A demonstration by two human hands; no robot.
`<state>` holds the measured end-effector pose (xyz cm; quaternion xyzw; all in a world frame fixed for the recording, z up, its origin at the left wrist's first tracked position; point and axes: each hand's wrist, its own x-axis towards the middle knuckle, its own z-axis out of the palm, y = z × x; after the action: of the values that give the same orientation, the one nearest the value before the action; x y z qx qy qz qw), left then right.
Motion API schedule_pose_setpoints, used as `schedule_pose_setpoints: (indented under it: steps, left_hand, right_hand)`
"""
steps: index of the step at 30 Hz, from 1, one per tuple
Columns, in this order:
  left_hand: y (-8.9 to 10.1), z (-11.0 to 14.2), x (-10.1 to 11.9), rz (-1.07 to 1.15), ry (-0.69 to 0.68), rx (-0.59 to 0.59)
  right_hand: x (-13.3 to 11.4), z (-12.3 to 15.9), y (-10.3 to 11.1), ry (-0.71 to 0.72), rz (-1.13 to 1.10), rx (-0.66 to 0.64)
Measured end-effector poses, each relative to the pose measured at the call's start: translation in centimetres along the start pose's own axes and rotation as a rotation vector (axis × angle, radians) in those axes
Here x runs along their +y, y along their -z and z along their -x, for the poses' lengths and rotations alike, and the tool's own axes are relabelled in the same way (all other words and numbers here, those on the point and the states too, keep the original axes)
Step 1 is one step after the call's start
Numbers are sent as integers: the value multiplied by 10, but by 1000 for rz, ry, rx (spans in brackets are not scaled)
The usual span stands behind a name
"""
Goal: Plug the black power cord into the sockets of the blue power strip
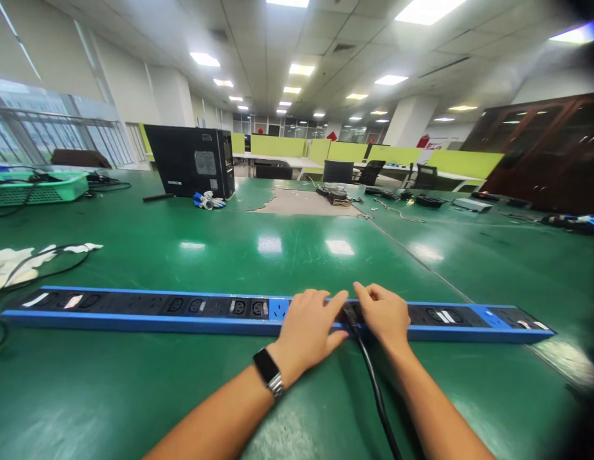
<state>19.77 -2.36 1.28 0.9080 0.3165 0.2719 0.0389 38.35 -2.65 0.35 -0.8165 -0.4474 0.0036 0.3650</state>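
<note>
A long power strip with a blue frame and black socket faces lies across the table in front of me. My left hand grips it just left of a black plug, thumb on the near side and fingers over the top. On the plug's other side, my right hand lies across the strip with curled fingers; its fingertips are partly hidden. The plug stands at the strip's sockets between both hands; how deep it sits cannot be seen. Its thick black cable runs toward me between my forearms.
On the green table stand a black computer case and a green basket of cables. Blue-and-white gloves lie by the case. White gloves with a thin cable rest at left. Loose electronic parts lie farther back.
</note>
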Motion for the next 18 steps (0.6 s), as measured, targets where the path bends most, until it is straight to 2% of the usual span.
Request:
schedule_pose_setpoints:
  steps: [2, 3, 4, 6, 9, 11, 13, 14, 15, 18]
  left_hand:
    - [-7, -14, 7, -9, -30, -33]
    - [-8, -19, 10, -5, -51, -2]
    - [-8, -22, 12, 5, -77, 66]
    - [0, -24, 14, 27, -141, 275]
    - [24, -20, 6, 39, -207, 513]
    - [39, -9, -12, 62, -139, 583]
    - [48, 10, -34, 95, 42, 631]
    - [49, 22, -45, 96, 136, 619]
    - [49, 34, -55, 98, 175, 544]
    - [44, 57, -70, 105, 147, 333]
  right_hand:
    - [-2, 2, -1, -21, 27, 5]
    - [-3, 3, -1, -29, 38, 2]
    - [-3, 3, 0, -36, 51, -9]
    - [-5, 3, 1, -39, 72, -43]
    - [-5, 3, 2, -41, 91, -51]
    - [-5, 3, 1, -53, 95, -41]
    - [-5, 3, -1, -69, 104, -45]
    - [-5, 3, -2, -75, 112, -53]
    - [-5, 3, -3, -81, 122, -61]
    - [-6, 3, -3, -87, 138, -67]
